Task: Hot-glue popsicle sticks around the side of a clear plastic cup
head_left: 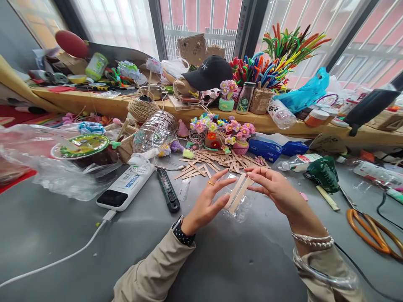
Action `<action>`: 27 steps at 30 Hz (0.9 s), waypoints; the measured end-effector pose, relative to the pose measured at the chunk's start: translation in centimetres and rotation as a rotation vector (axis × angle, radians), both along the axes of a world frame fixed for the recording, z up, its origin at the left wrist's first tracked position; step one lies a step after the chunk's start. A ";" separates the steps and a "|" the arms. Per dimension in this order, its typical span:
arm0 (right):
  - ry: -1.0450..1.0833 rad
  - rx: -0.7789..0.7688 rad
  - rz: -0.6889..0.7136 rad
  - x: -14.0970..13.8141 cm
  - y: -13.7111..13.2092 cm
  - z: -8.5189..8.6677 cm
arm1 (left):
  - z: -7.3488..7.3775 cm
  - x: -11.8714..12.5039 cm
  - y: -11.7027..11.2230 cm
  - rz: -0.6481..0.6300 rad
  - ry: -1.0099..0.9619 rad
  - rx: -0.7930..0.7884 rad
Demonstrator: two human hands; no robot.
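Note:
My left hand (pixel 209 203) has its fingers stretched and apart, with the thumb and a fingertip at the left edge of a pale wooden craft stick (pixel 236 188). My right hand (pixel 277 188) pinches the upper end of a second craft stick (pixel 241 195) between thumb and fingers. The two sticks lie side by side, slanting up to the right with a narrow gap between them. Under and around them is a crumpled clear plastic piece (pixel 244 209). Beyond my hands is a loose pile of craft sticks (pixel 220 158). A clear ruler (pixel 184 188) lies left of my left hand.
A dark utility knife (pixel 168 190) and a white power bank (pixel 126 184) with a cable lie to the left. Orange-handled scissors (pixel 370 228) and a green cup-like piece (pixel 323 173) are at right. Pipe-cleaner flowers (pixel 217 130) stand behind the stick pile, below a crowded ledge (pixel 195 112).

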State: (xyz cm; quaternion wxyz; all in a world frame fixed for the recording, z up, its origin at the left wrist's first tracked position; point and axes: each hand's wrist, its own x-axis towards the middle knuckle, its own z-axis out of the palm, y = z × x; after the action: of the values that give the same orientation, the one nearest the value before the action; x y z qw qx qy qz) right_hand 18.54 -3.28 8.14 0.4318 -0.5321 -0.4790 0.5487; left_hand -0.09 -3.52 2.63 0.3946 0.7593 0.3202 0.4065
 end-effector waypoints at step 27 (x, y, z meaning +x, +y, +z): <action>-0.062 0.018 0.018 0.4 0.3 -0.5 | -0.2 -0.1 0.1 -0.017 0.013 0.014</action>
State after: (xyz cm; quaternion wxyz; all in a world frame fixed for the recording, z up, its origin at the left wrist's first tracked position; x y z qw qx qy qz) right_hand 18.92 -2.95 7.64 0.4166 -0.5405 -0.5019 0.5314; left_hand -0.20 -3.42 2.46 0.3904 0.7673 0.3134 0.4007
